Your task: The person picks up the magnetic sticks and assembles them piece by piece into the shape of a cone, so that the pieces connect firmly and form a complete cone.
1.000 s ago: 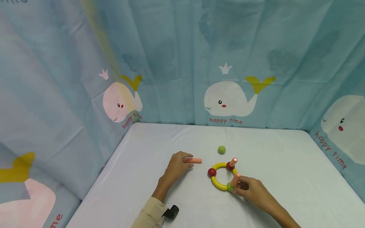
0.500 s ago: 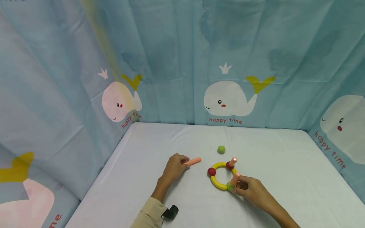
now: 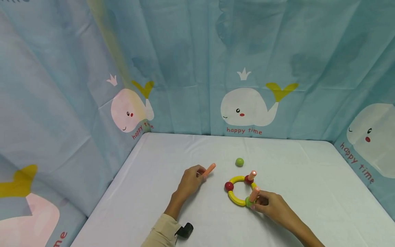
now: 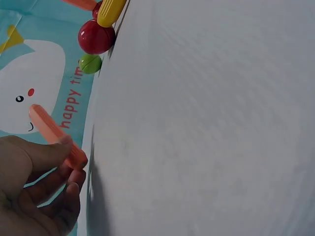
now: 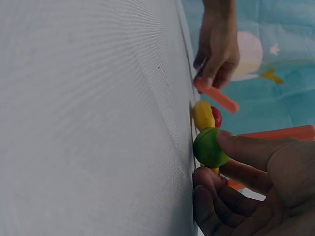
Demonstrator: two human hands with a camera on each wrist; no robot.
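My left hand [image 3: 189, 181] pinches a ridged orange stick [image 3: 210, 169] between thumb and fingertips. The stick tilts up and away to the right, left of a ring of curved yellow pieces [image 3: 236, 199] joined by balls. My right hand [image 3: 273, 207] grips a green ball [image 5: 210, 147] at the ring's near right, thumb on one side and fingers on the other. From that ball rises one orange stick [image 3: 254, 194]; another orange stick [image 3: 252, 175] stands on the far red ball [image 3: 248, 180]. A second red ball [image 3: 229, 186] sits at the ring's left.
A loose green ball [image 3: 239, 162] lies on the white tabletop [image 3: 172, 151] behind the ring. Whale-printed blue curtains [image 3: 185, 68] hang around the back and sides. A black device [image 3: 185, 230] is strapped at the left sleeve [image 3: 163, 230].
The stick in my left hand has turned from lying nearly level to pointing up and away. My right hand and the ring have stayed in place.
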